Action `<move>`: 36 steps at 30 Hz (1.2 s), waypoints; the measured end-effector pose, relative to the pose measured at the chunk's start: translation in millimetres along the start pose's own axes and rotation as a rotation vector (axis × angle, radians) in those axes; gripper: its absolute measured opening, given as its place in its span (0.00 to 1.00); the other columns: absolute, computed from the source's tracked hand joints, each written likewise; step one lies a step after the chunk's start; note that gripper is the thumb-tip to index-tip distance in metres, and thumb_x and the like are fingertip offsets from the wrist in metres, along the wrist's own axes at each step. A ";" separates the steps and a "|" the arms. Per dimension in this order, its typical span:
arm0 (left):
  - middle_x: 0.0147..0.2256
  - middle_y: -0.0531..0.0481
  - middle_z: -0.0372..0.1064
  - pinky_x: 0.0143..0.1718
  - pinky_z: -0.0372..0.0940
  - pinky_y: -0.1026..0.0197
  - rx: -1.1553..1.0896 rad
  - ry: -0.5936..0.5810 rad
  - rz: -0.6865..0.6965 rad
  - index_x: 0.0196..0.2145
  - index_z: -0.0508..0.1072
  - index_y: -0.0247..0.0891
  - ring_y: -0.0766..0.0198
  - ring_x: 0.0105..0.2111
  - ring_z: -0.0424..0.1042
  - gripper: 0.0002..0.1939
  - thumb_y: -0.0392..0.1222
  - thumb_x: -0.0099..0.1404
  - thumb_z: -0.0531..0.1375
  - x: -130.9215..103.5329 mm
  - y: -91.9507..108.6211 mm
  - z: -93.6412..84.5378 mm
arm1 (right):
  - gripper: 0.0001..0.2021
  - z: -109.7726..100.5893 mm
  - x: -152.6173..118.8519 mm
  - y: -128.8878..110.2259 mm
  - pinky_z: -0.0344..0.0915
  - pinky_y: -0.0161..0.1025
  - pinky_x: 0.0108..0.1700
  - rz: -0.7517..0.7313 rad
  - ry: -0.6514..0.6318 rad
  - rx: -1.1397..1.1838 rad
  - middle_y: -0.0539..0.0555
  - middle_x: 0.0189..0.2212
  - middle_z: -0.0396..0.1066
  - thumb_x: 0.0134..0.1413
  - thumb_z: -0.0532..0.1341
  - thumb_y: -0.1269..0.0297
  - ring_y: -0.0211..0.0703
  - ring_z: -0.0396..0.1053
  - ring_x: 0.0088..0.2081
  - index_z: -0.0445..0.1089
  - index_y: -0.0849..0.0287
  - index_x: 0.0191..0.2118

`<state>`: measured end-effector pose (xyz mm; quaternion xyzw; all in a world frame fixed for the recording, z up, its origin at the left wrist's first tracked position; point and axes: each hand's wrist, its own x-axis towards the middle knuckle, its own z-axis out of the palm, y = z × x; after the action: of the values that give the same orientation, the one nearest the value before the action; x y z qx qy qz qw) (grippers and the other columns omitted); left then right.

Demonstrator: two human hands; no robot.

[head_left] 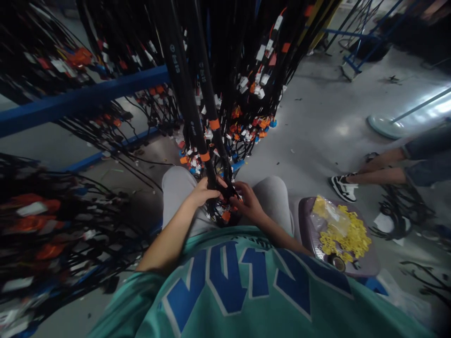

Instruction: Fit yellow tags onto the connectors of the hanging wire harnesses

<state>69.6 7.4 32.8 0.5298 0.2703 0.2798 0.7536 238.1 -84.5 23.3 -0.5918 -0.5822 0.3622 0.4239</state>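
Two thick black cable bundles [190,108] hang down in front of me, each with an orange band near its lower part. My left hand [206,191] is closed round the lower end of the left bundle, over my lap. On the other side, my right hand [247,202] has its fingers bent against the black wires, close to the left hand. Between and below the hands lies a cluster of small connectors [225,215], orange, white and red. What the right fingertips pinch is too small and dark to tell.
Blue rack bars [84,96] with hanging harnesses stand at the left and ahead. A purple-grey stool [306,220] at the right bears yellow plastic pieces [347,234] and a clear bag. Another person's legs [378,171] and a round metal base [384,126] are farther right.
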 end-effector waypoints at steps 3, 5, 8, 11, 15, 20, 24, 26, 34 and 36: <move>0.23 0.53 0.69 0.28 0.64 0.64 0.126 0.042 0.036 0.33 0.72 0.34 0.65 0.23 0.71 0.13 0.36 0.45 0.62 -6.7 1.5 5.2 | 0.21 12.8 15.6 10.9 0.61 0.47 0.48 0.042 -0.085 -0.018 0.59 0.44 0.67 0.46 0.62 0.61 0.50 0.65 0.45 0.64 0.57 0.48; 0.26 0.52 0.70 0.31 0.65 0.63 0.226 0.083 0.044 0.34 0.71 0.34 0.65 0.26 0.72 0.13 0.36 0.48 0.61 -10.9 3.7 7.5 | 0.21 13.7 19.1 17.2 0.62 0.46 0.46 0.074 -0.098 -0.034 0.58 0.41 0.69 0.44 0.63 0.62 0.49 0.66 0.42 0.65 0.58 0.48; 0.28 0.51 0.71 0.34 0.65 0.61 0.377 0.163 0.039 0.38 0.72 0.34 0.63 0.27 0.72 0.15 0.37 0.50 0.59 -15.6 8.1 7.8 | 0.18 5.5 17.2 20.6 0.63 0.43 0.42 0.081 -0.088 -0.061 0.56 0.37 0.71 0.42 0.63 0.65 0.47 0.67 0.37 0.68 0.60 0.44; 0.24 0.51 0.71 0.36 0.65 0.60 0.475 0.178 0.009 0.41 0.72 0.33 0.62 0.28 0.72 0.18 0.38 0.52 0.59 -18.6 12.8 4.7 | 0.15 -13.2 13.6 21.9 0.63 0.40 0.37 0.103 -0.053 -0.103 0.54 0.32 0.72 0.41 0.62 0.66 0.45 0.67 0.33 0.71 0.59 0.40; 0.22 0.52 0.70 0.36 0.65 0.60 0.428 0.131 0.006 0.45 0.70 0.31 0.62 0.27 0.71 0.22 0.41 0.52 0.61 -25.1 17.4 3.3 | 0.09 -59.5 21.2 31.9 0.61 0.40 0.35 0.133 0.136 -0.366 0.54 0.29 0.71 0.45 0.57 0.68 0.45 0.66 0.31 0.71 0.58 0.34; 0.18 0.53 0.67 0.28 0.64 0.64 0.374 0.059 -0.055 0.40 0.73 0.31 0.65 0.21 0.68 0.19 0.43 0.51 0.63 -37.8 24.1 12.8 | 0.18 -109.6 38.8 33.3 0.58 0.50 0.49 0.072 0.506 -0.590 0.61 0.41 0.69 0.45 0.54 0.73 0.53 0.63 0.46 0.68 0.62 0.44; 0.15 0.55 0.65 0.24 0.63 0.65 0.379 0.041 -0.070 0.38 0.74 0.31 0.67 0.18 0.67 0.17 0.42 0.51 0.64 -37.2 27.1 27.1 | 0.17 -77.3 25.0 7.3 0.55 0.47 0.55 -0.106 0.333 -0.281 0.62 0.48 0.65 0.50 0.56 0.67 0.50 0.60 0.51 0.65 0.61 0.47; 0.14 0.56 0.65 0.23 0.62 0.66 0.384 0.044 -0.070 0.39 0.73 0.31 0.68 0.17 0.66 0.18 0.42 0.51 0.63 -33.7 26.2 34.5 | 0.15 -46.6 10.8 -5.2 0.61 0.42 0.48 -0.091 -0.048 0.035 0.56 0.43 0.69 0.53 0.56 0.58 0.45 0.65 0.44 0.66 0.58 0.45; 0.22 0.54 0.70 0.32 0.66 0.62 0.330 0.159 -0.014 0.43 0.69 0.33 0.64 0.25 0.71 0.22 0.41 0.50 0.64 -29.3 23.7 51.7 | 0.21 -15.5 -11.2 -11.0 0.54 0.32 0.27 0.071 -0.367 0.461 0.46 0.22 0.61 0.49 0.58 0.44 0.33 0.56 0.24 0.66 0.61 0.33; 0.23 0.54 0.70 0.32 0.66 0.62 0.272 0.136 -0.026 0.43 0.68 0.33 0.64 0.25 0.71 0.23 0.41 0.48 0.65 -28.8 24.3 53.3 | 0.20 -22.1 -9.5 -9.7 0.50 0.31 0.24 0.096 -0.392 0.542 0.44 0.19 0.57 0.49 0.59 0.45 0.31 0.52 0.21 0.65 0.61 0.33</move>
<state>83.7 -40.7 74.7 0.6034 0.3630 0.2663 0.6582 254.2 -96.1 40.0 -0.4033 -0.5067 0.6301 0.4284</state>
